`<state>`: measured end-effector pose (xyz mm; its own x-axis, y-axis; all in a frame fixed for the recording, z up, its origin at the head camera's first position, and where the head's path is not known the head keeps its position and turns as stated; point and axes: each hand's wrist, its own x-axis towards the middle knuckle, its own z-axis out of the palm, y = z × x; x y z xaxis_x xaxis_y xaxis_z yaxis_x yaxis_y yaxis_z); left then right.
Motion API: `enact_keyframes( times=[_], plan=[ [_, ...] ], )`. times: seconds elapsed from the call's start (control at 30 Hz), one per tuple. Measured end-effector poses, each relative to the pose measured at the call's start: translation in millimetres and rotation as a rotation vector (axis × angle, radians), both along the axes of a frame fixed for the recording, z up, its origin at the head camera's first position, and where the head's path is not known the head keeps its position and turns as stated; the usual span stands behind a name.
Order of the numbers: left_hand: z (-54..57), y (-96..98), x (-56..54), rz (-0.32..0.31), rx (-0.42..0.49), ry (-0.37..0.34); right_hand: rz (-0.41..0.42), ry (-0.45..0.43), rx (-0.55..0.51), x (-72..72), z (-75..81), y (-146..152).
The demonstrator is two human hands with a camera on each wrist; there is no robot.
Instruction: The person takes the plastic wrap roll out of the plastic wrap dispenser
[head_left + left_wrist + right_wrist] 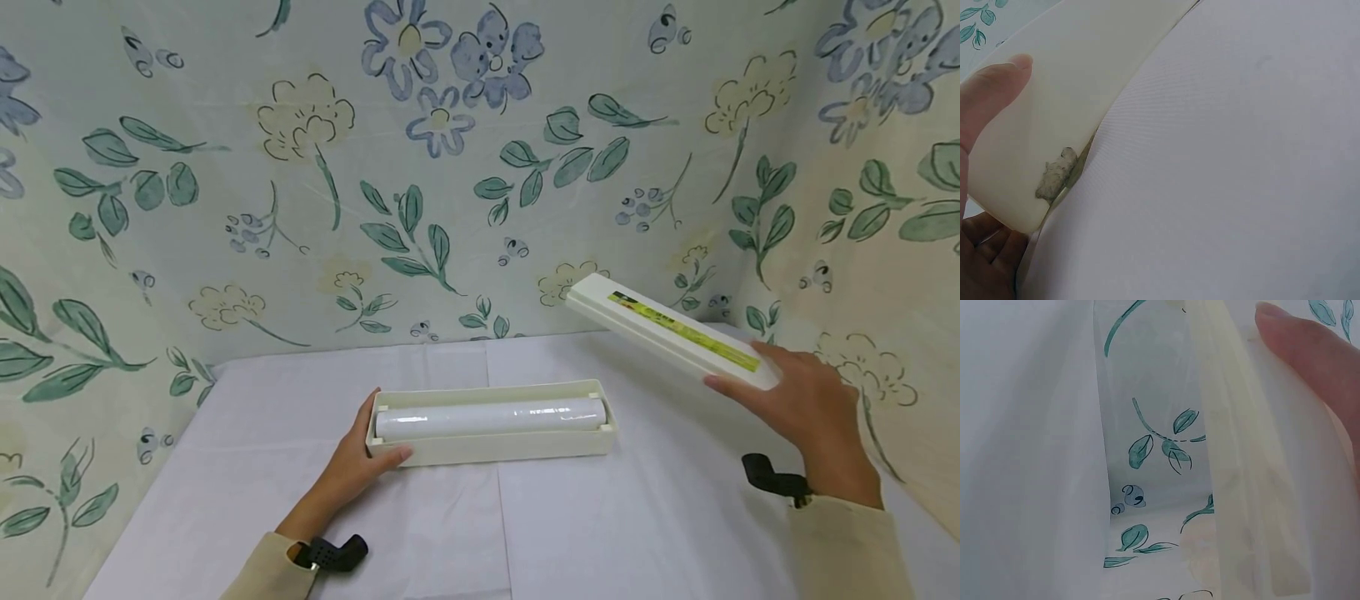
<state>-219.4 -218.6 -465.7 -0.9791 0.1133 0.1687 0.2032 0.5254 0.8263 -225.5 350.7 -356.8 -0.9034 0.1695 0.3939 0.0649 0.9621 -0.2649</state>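
Observation:
A long cream-white box rests on the table with its top off. Inside it lies a roll of plastic wrap, shiny and whitish. My left hand grips the box's left end, thumb on the front wall; in the left wrist view a lumpy grey patch shows low on that wall. Up and to the right, my right hand holds the long white lid by its near end, tilted and apart from the box. A yellow-green label runs along the lid. The lid's ridged side shows in the right wrist view.
A white cloth with a fold line covers the table. Floral-printed fabric stands behind it and along both sides. The raised lid is close to the back right corner. Each wrist wears a black camera mount.

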Motion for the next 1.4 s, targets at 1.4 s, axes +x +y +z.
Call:
enact_keyframes(
  times=[1.4],
  plan=[
    [1.2,0.5,1.8,-0.011,0.028,-0.002,-0.165,-0.097,-0.009,2.6,-1.7,16.0]
  ],
)
